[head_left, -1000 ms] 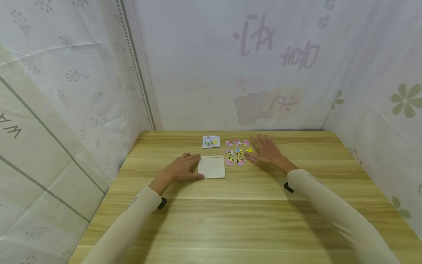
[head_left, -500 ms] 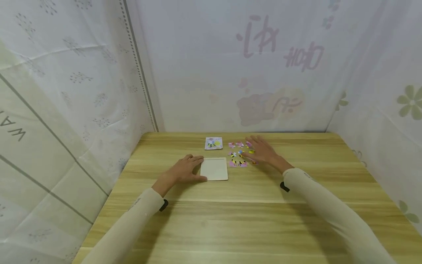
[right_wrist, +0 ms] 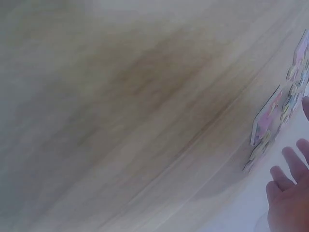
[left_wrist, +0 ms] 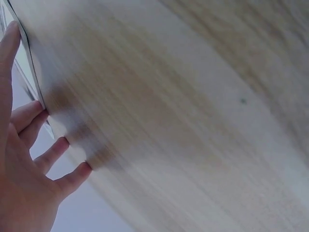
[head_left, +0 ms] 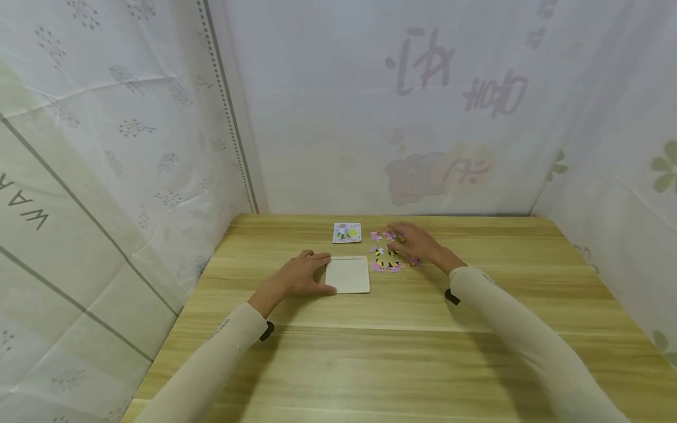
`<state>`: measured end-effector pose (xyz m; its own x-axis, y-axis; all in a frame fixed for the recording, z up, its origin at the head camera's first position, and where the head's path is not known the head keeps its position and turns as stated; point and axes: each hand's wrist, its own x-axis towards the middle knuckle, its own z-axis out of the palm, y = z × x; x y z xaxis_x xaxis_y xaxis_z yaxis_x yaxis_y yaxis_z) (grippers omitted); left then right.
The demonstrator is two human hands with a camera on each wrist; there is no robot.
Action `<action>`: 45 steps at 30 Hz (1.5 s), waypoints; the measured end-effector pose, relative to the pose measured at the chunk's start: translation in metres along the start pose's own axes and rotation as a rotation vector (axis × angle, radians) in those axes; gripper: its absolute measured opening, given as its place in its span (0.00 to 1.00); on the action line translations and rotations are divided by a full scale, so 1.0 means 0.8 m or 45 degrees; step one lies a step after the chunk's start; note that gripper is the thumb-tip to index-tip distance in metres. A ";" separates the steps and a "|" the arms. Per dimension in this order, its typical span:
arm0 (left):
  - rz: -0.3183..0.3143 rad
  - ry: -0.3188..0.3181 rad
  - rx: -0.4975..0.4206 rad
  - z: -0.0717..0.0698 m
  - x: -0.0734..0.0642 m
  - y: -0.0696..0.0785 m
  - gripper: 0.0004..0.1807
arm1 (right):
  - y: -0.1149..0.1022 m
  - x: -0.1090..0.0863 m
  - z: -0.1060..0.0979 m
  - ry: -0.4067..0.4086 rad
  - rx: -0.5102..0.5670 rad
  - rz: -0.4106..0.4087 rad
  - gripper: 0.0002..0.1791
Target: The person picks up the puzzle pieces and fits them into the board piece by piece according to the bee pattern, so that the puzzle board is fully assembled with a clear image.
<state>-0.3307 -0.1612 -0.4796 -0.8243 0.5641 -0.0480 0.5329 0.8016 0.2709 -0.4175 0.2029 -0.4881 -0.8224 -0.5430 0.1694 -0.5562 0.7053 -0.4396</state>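
From where I stand, a square, off-white tray [head_left: 347,276] lies flat, bare inside, its left edge touched by the left hand [head_left: 302,275], thumb near one corner and fingers near another. Just to its right, loose puzzle pieces [head_left: 387,266] lie in rough rows, printed pink, yellow and black. The right hand [head_left: 416,242] reaches over them, hiding some; whether it touches any I can't tell. Beyond the tray, a square bee picture card [head_left: 347,233] lies face up.

The left grip [left_wrist: 21,169] is a bare hand with spread fingers. Its thumb is at the edge of a thin, pale board [left_wrist: 27,67]. Soft shadows lie by its fingertips on the streaky wooden bench [left_wrist: 169,121]. One tiny dark spot [left_wrist: 243,101] shows there.
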 end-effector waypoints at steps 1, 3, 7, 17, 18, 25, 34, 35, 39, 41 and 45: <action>-0.001 0.002 -0.002 0.001 0.000 0.000 0.53 | -0.001 0.002 0.000 -0.008 0.014 -0.003 0.32; -0.004 0.003 -0.010 0.002 0.001 -0.001 0.54 | -0.002 0.005 0.001 -0.025 0.031 -0.001 0.31; -0.006 0.004 -0.013 0.003 0.001 0.001 0.54 | -0.002 0.011 0.003 -0.047 0.045 0.014 0.33; 0.028 0.036 -0.008 0.004 0.000 0.005 0.54 | -0.009 0.027 0.006 -0.081 0.102 0.052 0.30; 0.029 0.035 -0.005 0.004 0.001 0.005 0.54 | -0.011 0.029 0.006 -0.080 0.107 0.051 0.29; 0.007 0.016 0.011 0.002 0.000 0.005 0.54 | -0.023 0.035 0.007 -0.045 0.095 0.053 0.25; -0.003 0.005 0.016 0.002 0.000 0.000 0.55 | -0.021 0.043 0.017 -0.007 0.085 0.026 0.19; -0.004 0.004 0.015 0.002 -0.001 0.000 0.55 | -0.021 0.044 0.018 -0.001 0.078 0.020 0.19; -0.001 0.010 0.008 0.001 -0.001 0.000 0.55 | -0.021 0.043 0.019 0.033 0.066 -0.009 0.19; 0.001 0.014 0.010 0.001 -0.001 0.001 0.55 | -0.022 0.042 0.019 0.040 0.081 -0.017 0.19; 0.002 0.021 0.014 0.001 -0.001 0.001 0.54 | -0.027 0.039 0.019 0.021 0.153 -0.011 0.19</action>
<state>-0.3293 -0.1612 -0.4800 -0.8263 0.5623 -0.0317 0.5364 0.8029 0.2602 -0.4291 0.1640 -0.4872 -0.8202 -0.5405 0.1876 -0.5456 0.6405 -0.5405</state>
